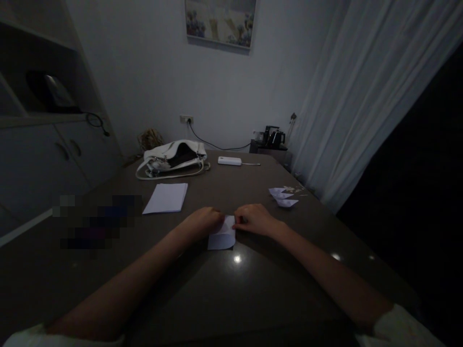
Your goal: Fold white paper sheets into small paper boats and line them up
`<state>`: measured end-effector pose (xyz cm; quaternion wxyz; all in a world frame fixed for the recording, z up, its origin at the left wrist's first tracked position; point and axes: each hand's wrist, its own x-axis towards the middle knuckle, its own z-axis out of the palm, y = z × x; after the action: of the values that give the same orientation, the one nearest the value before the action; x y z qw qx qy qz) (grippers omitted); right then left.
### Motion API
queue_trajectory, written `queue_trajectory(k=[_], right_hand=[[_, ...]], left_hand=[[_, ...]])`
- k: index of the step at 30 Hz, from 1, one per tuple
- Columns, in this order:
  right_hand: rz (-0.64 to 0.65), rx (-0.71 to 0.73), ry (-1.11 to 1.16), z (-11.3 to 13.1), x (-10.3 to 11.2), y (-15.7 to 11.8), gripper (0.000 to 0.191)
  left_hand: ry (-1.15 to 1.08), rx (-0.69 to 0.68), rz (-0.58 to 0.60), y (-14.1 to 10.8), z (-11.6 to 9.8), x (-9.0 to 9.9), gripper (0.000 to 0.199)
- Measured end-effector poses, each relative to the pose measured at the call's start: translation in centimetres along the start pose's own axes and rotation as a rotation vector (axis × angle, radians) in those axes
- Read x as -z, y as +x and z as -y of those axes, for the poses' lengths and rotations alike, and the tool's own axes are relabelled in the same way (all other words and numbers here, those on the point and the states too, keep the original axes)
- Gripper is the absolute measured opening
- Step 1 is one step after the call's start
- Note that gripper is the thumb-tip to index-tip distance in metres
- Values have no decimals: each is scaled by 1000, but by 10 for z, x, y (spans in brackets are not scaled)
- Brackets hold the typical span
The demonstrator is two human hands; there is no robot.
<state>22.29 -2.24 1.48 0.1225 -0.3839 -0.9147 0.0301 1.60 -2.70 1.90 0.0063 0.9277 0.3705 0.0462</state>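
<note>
While your two hands flank it, the small folded piece of white paper [222, 239] lies about midway across the glossy dark brown surface [224, 299], in from the near edge. Your left hand [209, 219] curls over its upper left part, seemingly to keep it from sliding; the fingertips are partly hidden, so you cannot tell from this view whether they pinch or only press. Your right hand [256, 219] has thumb and forefinger drawn narrow on the paper's right edge, apparently holding it so the layers stay lined up.

The paper looks thin, matte and slightly bluish in the dim light. Its lower part bows in a soft curve instead of lying flat, and its lower right corner looks rounded, so that crease seems unpressed.

Toward the left edge lies a neat stack of white rectangular paper sheets [166, 197], probably placed there to be within reach yet clear of your forearms. Near the right edge, three white folded-paper boats [283, 196] sit close together, likely grouped to leave you room, with small pale scraps [291, 189] just beyond. By the far edge rest a white slouching handbag [175, 160], toward the left corner, and a white oblong plastic device [229, 161].
</note>
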Motion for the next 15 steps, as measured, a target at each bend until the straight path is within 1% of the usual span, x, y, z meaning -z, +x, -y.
queue_trajectory(k=[9, 12, 15], right_hand=[[61, 58, 9, 3, 11, -3, 17], [78, 50, 21, 4, 11, -4, 17], [56, -1, 36, 7, 8, -4, 17]], left_hand=[[33, 1, 32, 0, -1, 4, 20], [34, -16, 28, 0, 1, 1, 21], [37, -23, 25, 0, 3, -1, 20]])
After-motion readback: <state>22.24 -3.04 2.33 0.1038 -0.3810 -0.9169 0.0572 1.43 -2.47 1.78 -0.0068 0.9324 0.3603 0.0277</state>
